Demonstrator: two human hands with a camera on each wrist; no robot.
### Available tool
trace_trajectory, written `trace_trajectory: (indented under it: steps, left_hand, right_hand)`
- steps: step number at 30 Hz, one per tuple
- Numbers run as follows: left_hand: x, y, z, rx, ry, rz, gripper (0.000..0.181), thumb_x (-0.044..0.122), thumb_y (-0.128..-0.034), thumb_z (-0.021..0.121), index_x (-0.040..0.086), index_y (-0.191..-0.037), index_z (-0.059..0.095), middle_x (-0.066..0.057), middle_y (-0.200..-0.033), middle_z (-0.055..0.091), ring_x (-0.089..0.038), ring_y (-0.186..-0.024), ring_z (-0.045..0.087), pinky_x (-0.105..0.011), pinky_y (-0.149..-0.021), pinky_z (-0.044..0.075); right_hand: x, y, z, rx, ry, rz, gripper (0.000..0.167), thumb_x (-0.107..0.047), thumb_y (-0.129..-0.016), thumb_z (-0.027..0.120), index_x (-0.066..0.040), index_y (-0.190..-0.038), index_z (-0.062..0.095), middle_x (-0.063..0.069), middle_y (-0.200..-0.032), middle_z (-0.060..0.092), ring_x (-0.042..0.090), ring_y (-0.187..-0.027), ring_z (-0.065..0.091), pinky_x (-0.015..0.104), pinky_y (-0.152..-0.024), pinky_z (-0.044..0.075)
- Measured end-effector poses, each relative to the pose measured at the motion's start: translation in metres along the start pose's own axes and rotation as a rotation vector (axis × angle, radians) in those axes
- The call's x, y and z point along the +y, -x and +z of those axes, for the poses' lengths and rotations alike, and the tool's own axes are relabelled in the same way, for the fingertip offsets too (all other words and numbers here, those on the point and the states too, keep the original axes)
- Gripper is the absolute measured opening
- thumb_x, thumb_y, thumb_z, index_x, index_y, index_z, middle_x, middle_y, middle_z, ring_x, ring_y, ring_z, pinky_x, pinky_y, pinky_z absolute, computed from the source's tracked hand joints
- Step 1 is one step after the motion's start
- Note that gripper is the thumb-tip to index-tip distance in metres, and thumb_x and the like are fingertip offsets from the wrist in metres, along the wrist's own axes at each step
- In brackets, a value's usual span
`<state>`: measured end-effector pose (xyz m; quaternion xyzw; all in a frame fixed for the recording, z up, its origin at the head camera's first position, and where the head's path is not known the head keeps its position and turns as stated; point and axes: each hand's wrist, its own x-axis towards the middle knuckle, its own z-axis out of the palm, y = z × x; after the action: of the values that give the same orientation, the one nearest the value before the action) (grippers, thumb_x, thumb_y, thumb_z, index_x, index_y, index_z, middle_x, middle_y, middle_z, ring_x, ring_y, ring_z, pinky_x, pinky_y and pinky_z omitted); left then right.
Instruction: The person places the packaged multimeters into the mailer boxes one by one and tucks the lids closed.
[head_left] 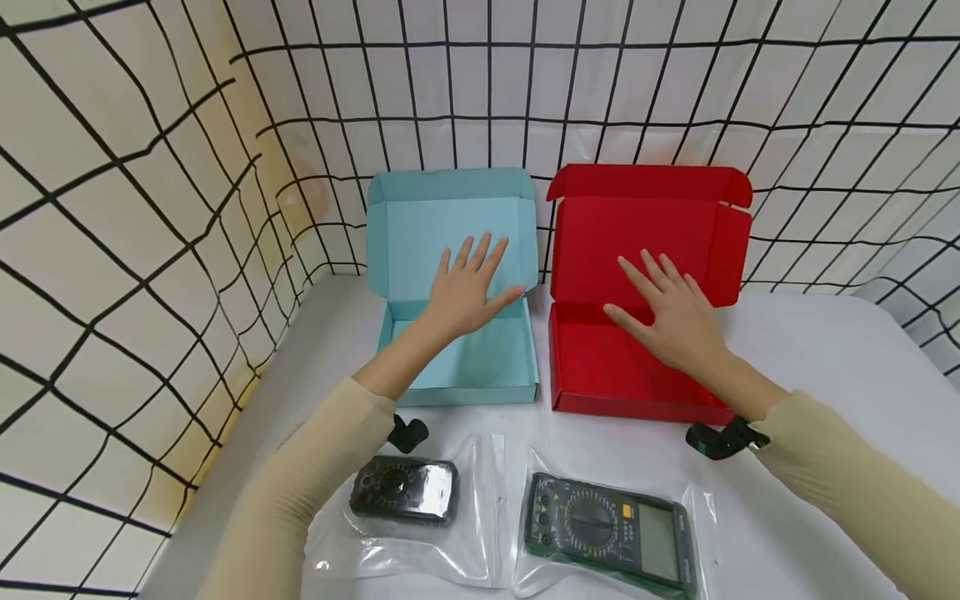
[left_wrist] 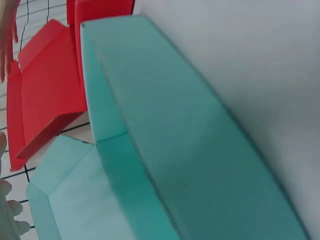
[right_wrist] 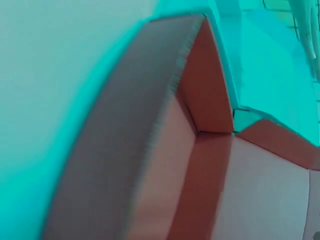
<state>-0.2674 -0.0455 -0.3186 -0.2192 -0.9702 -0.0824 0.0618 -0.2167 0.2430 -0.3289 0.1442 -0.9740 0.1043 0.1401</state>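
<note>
Both hands are free of any grasp, fingers extended and spread: the left hand (head_left: pixel 463 296) over a light-blue box (head_left: pixel 468 395), the right hand (head_left: pixel 671 310) over a red box (head_left: pixel 637 407), the two boxes standing side by side, lids raised. Nearer the person, a smaller dark meter (head_left: pixel 405 489) and a larger meter (head_left: pixel 611 533) lie in clear bags (head_left: pixel 480 508) on the white table (head_left: pixel 810 350).

Teal box (head_left: pixel 480 362) partly behind fingers (head_left: pixel 481 252), left sleeve (head_left: pixel 288 487) cropped
</note>
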Motion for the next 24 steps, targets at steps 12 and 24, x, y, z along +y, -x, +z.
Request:
trace_trajectory:
  steps: [12, 24]
  left_hand:
    - [0.006, 0.040, 0.011, 0.013, -0.016, 0.071, 0.079, 0.064, -0.0888, 0.036, 0.025, -0.150, 0.003, -0.009, -0.154, 0.013, -0.036, -0.140, 0.012, -0.055, -0.111, 0.011]
    - [0.005, 0.056, 0.018, 0.005, 0.050, 0.084, 0.079, 0.064, -0.0888, 0.036, 0.024, -0.150, 0.007, -0.010, -0.154, 0.014, -0.035, -0.139, 0.016, -0.055, -0.110, 0.013]
  right_hand:
    - [0.006, 0.049, 0.010, 0.047, -0.040, -0.019, 0.074, -0.046, -0.085, 0.057, -0.024, -0.148, 0.022, 0.014, -0.151, 0.022, 0.035, -0.139, 0.016, 0.061, -0.105, 0.019]
    - [0.005, 0.075, 0.012, 0.078, -0.077, -0.026, 0.073, -0.050, -0.086, 0.053, -0.022, -0.147, 0.024, 0.015, -0.151, 0.024, 0.037, -0.138, 0.018, 0.062, -0.106, 0.017]
